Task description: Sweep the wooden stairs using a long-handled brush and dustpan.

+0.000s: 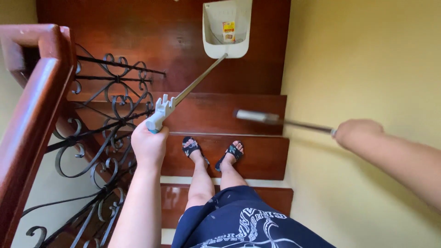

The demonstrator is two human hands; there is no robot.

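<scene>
Dark reddish wooden stair treads (257,154) drop away below the person, with a yellow wall (363,59) along the 3 o'clock side and a black wrought-iron scroll railing (105,119) under a thick wooden handrail (32,115) toward 9 o'clock. Up at 12 o'clock a white long-handled dustpan (227,27) rests on the lower landing, its open mouth facing up the stairs, with a small yellow and red wrapper (228,31) lying inside. Its thin metal pole slants back to a pale plastic grip, and the left hand (148,144) is wrapped tight around that grip. At 3 o'clock the right hand (357,133) is closed in a fist around a second slim pole (280,120), blurred, whose light-coloured end points toward the middle of the stairs; what is at its tip I cannot tell. Two feet in dark patterned sandals (212,151) stand on a tread near the centre, above a navy printed garment (243,220) at 6 o'clock.
</scene>
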